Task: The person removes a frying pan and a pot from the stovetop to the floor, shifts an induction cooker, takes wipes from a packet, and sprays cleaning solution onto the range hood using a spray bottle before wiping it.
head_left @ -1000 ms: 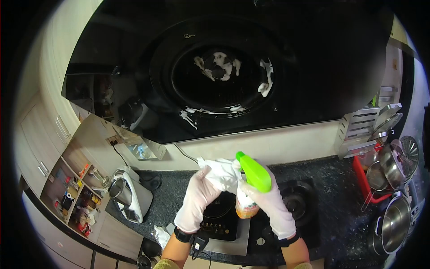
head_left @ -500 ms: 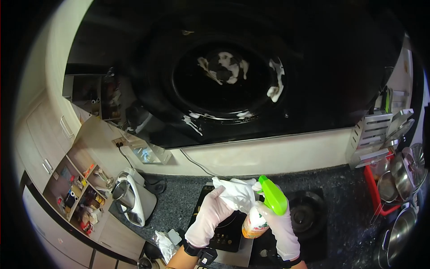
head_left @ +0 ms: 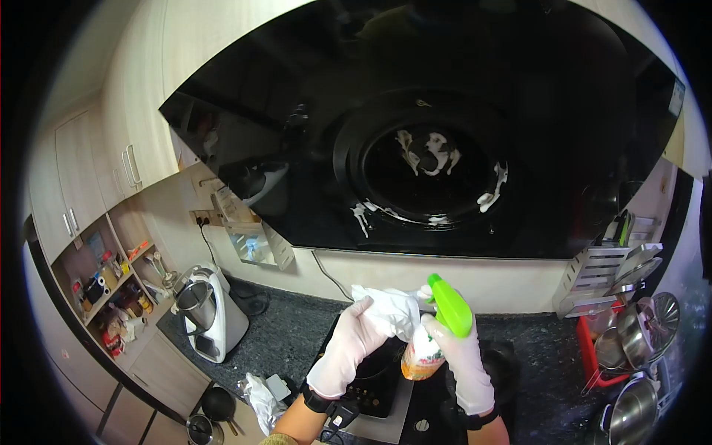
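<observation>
Both my hands wear whitish gloves over the cooktop. My left hand [head_left: 353, 343] is closed on a crumpled white cloth [head_left: 391, 312]. My right hand [head_left: 461, 363] grips a spray bottle [head_left: 423, 358] with a bright green trigger head [head_left: 452, 308] and a white and orange body. The fingers of my right hand are close to the cloth's right side; whether they touch it I cannot tell. Above and beyond hangs a glossy black range hood [head_left: 297, 200], with white foam [head_left: 437, 154] on its round centre and more foam along the ring's lower edge.
A black induction cooktop [head_left: 368, 397] lies below my hands. On the left stand a white kitchen appliance [head_left: 222, 322] and open shelves with jars. A red dish basket [head_left: 591, 348] and steel pots [head_left: 634, 408] are at the right. A crumpled silvery bag [head_left: 261, 400] lies near the front.
My view has shifted, so the hood sits lower and further right, with more cabinets showing. Both hands keep hold of the cloth and spray bottle, almost unmoved in view.
</observation>
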Tool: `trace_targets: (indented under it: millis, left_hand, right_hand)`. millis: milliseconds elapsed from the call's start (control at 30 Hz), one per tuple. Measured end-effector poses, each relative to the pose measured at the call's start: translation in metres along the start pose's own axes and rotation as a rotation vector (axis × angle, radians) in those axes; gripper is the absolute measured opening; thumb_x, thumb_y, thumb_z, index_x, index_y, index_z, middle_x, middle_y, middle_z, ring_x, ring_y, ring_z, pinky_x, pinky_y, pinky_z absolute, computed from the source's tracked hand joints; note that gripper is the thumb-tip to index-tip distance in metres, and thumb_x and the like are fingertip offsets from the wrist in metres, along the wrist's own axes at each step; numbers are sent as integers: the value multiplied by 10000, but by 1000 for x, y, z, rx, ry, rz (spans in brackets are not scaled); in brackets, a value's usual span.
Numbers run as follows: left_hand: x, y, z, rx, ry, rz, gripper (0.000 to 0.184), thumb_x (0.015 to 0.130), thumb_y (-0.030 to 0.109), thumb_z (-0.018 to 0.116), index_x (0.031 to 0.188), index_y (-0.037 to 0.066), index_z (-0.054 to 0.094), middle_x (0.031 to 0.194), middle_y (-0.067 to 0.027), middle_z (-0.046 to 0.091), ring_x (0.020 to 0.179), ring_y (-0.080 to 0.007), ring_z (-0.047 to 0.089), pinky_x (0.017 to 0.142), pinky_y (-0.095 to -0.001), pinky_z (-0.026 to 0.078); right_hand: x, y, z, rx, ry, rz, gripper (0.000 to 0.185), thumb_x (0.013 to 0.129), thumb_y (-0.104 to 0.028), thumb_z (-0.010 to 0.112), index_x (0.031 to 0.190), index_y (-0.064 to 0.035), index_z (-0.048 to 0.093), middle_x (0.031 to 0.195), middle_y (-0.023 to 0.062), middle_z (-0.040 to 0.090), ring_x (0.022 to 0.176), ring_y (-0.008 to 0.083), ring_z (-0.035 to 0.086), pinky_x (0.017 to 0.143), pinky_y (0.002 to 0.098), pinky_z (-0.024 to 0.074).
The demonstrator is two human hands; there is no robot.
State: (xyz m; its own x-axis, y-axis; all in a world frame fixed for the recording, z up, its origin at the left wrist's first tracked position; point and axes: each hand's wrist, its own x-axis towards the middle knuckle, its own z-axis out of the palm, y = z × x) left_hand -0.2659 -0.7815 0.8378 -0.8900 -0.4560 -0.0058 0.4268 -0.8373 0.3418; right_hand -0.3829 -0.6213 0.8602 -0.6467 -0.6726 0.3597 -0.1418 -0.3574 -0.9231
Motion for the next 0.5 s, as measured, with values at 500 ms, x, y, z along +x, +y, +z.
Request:
trace_targets:
  millis: [500]
  left_hand:
    - [68,63,122,-158,-231,164,453,1013,270,292,1348,-30,346,1409,-193,417,1310,-334,390,1103,-479,288]
  right_hand:
    - [121,-92,89,-949,142,-1049,356,694,-135,701,1035,-96,608,903,108,638,871,337,592,774,432,485]
